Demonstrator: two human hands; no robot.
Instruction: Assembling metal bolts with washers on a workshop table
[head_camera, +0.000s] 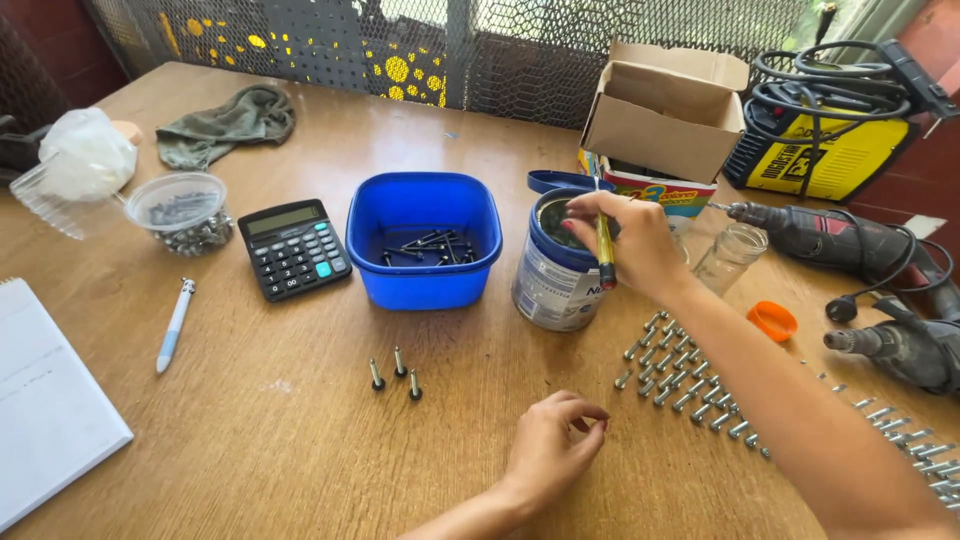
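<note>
I take the blue tub (424, 240) in the middle of the tabletop (300, 420) as my landmark. Far to its left lie a white notepad (45, 400), a pen (174, 323), a clear cup of screws (185, 212) and a black calculator (294, 247), the calculator just beside the tub. Dark screws lie inside the tub itself. In front of the tub three dark screws (395, 373) stand head down, close together.

My left hand (550, 445) rests on the tabletop in front of the tub and a little to its right. Its fingers are curled in with the tips pinched together; I cannot tell whether anything sits between them. The three standing screws are near it, on its left, not touching.

Just right of the tub stands a round tin (556, 270) with a blue rim. My right hand (630, 245) hovers over the tin's mouth, its fingers bent down to the rim while it grips a yellow pencil (605, 250) pointing down. Further right, rows of silver bolts (680, 370) lie in front of the tin, with a glass jar (730, 255) and an orange lid (773, 320) nearby.
</note>
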